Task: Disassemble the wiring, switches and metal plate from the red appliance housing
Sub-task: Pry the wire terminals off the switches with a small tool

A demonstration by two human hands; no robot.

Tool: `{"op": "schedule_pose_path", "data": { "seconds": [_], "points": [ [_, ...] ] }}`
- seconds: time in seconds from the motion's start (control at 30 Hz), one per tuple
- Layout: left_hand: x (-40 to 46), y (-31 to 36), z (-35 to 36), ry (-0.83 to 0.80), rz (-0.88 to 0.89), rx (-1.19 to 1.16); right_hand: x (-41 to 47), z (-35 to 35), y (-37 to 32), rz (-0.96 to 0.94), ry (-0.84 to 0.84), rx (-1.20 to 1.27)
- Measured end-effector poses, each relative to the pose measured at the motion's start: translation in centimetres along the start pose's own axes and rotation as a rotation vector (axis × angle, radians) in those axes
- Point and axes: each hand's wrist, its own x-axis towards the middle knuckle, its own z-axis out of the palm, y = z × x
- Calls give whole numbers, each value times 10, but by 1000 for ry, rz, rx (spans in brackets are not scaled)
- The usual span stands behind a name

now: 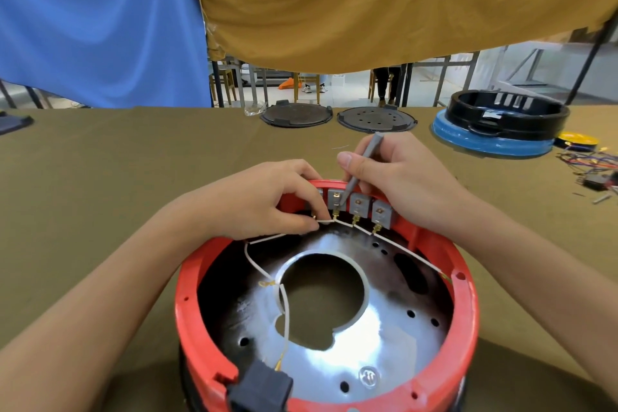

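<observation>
The round red appliance housing [466,304] sits open in front of me on the olive cloth. Inside lies a shiny metal plate [384,338] with a large hole. Several grey switches [359,204] line the far inner wall, joined by a white wire [267,273] with brass terminals. My left hand [267,201] pinches the white wire next to the left switches. My right hand [401,181] holds a grey screwdriver [363,164], its tip at the second switch. A black plug socket [261,388] sits on the near rim.
Two dark round lids [296,114] [376,119] lie at the table's far edge. A black ring on a blue base [498,127] stands far right, beside a yellow part [577,139] and loose coloured wires [592,165]. Blue and mustard cloths hang behind.
</observation>
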Motion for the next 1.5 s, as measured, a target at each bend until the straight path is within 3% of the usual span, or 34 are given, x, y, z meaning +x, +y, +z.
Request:
{"op": "schedule_pose_path", "data": {
  "seconds": [0.17,0.5,0.77,1.0,1.5],
  "points": [
    [-1,-1,-1,10,0,34,-10,-3,-5,-141,29,-99],
    [-5,0,-6,61,-107,305,-13,-8,-5,-213,-6,-140],
    [-3,-2,-4,82,-73,185,-15,-5,-4,-243,-29,-190],
    [-1,-4,-2,94,-62,134,-4,0,-2,-209,-105,-216],
    [0,-8,-1,109,-49,90,28,9,-4,-23,-134,68]
  ]
}}
